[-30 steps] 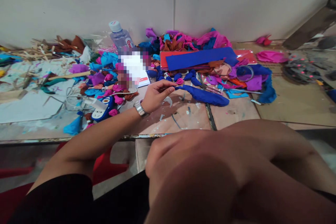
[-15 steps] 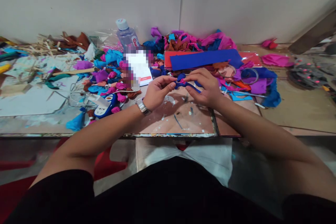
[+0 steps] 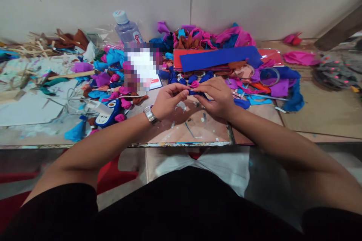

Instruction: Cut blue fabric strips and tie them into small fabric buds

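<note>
Between my two hands is a narrow strip of dark blue crepe paper (image 3: 194, 92). My left hand (image 3: 167, 101), with a metal watch (image 3: 151, 115) at the wrist, pinches its left end between thumb and fingertips. The thumb and fingers of my right hand (image 3: 217, 97) are closed on the strip from the other side. A blue end of paper (image 3: 241, 103) shows beyond the right hand; whether it belongs to the same strip I cannot tell. Just behind the fingers lies a pink paper bud (image 3: 194, 84) among several dark blue ones.
A flat blue sheet (image 3: 220, 58) lies on red sheets (image 3: 177, 58) at the back. Left stand a bottle (image 3: 127, 32), a lit phone (image 3: 144, 68) and a blue-and-white power socket (image 3: 107, 115). Tape rings (image 3: 269, 76) and paper scraps lie right. The table edge (image 3: 181, 144) runs before me.
The dark blue paper between my hands now looks flatter and narrower, and the bunched piece above my fingers no longer shows there. The view has shifted slightly; both hands stay close together.
</note>
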### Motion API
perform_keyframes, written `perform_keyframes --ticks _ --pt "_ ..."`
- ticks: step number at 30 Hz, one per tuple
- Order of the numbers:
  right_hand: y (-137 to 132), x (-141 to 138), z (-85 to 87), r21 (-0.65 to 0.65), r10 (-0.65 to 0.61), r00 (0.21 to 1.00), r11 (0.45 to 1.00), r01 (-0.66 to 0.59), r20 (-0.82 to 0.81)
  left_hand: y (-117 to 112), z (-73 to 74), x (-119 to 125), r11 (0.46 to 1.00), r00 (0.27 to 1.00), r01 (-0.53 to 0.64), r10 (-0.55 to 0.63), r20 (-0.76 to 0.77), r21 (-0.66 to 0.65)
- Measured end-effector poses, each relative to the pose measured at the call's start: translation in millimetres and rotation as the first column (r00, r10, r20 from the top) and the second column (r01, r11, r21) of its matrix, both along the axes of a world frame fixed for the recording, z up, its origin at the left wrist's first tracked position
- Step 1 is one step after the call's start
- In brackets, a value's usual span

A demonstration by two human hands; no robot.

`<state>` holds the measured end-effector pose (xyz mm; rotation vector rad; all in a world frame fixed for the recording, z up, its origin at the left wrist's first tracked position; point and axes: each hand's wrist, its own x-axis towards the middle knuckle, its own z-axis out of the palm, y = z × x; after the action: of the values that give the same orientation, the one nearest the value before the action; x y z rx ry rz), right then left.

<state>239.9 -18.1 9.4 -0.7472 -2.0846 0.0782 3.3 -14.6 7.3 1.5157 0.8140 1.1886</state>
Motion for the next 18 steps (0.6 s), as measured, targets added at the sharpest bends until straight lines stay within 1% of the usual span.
perform_keyframes --ticks 4,11,14,18 --pt "-1.4 -1.0 0.3 -0.022 -0.007 1.0 1.0 0.007 -0.001 -0.8 1.4 0.5 1.0 1.0 -0.01 0.01 -0.013 0.0" --pt "-3.1 -3.4 -0.5 -0.009 -0.013 1.0 1.0 0.013 -0.024 0.2 0.0 0.7 1.0 1.0 0.002 -0.002 0.001 0.021" --pt "-4.4 -5.7 -0.6 -0.024 -0.002 0.997 1.0 0.0 -0.071 0.4 -1.0 0.9 0.998 1.0 -0.002 0.003 -0.007 0.059" --pt "-7.9 -10.4 0.6 -0.08 0.019 0.985 0.996 -0.033 -0.172 -0.8 -0.4 0.3 0.988 0.999 -0.015 0.022 -0.046 0.151"
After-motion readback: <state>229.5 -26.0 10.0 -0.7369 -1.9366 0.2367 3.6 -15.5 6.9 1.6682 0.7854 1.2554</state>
